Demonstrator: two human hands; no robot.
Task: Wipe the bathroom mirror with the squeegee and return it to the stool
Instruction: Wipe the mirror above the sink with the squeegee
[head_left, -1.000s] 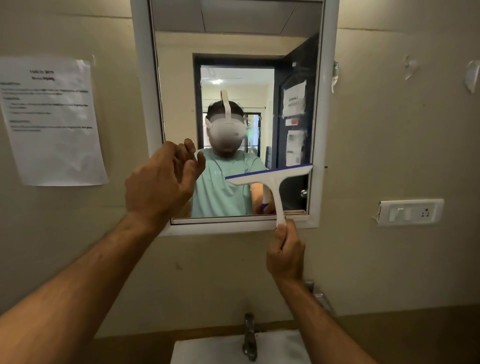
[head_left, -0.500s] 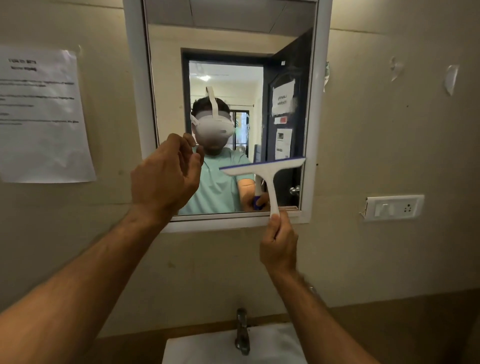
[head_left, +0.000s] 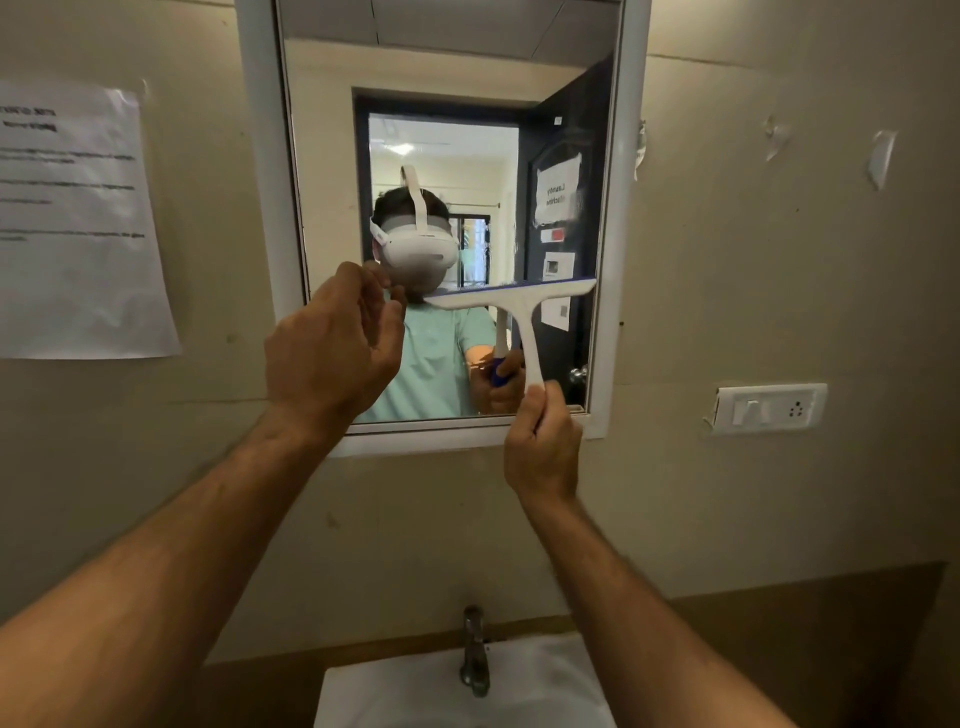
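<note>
At nine o'clock a printed paper notice (head_left: 78, 223) hung on the beige wall (head_left: 779, 291), its text too blurred to read. Moving right, toward the centre, the left hand (head_left: 332, 353) was raised in front of the lower left part of the mirror (head_left: 332, 156); its fingers were loosely curled with thumb and fingertips close together, and it held nothing that could be made out. Whether it touched the glass could not be told. The mirror, in a white frame (head_left: 260, 156), filled the twelve o'clock region and reflected a person in a pale green shirt wearing a white headset, with a dark door behind.

Just right of centre the white squeegee (head_left: 519, 301) stood upright against the lower right part of the mirror, its blue-edged blade lying nearly level at the top and its right tip reaching the frame's inner edge. The right hand (head_left: 543, 447), at about five o'clock from the blade, gripped the bottom of the handle with fingers wrapped round it, just in front of the frame's lower rail.

At six o'clock a metal tap (head_left: 475, 654) rose over a white basin (head_left: 545, 686). At three o'clock a white switch plate (head_left: 769, 408) with a socket sat on the wall, and near one o'clock scraps of tape (head_left: 880, 156) clung there
</note>
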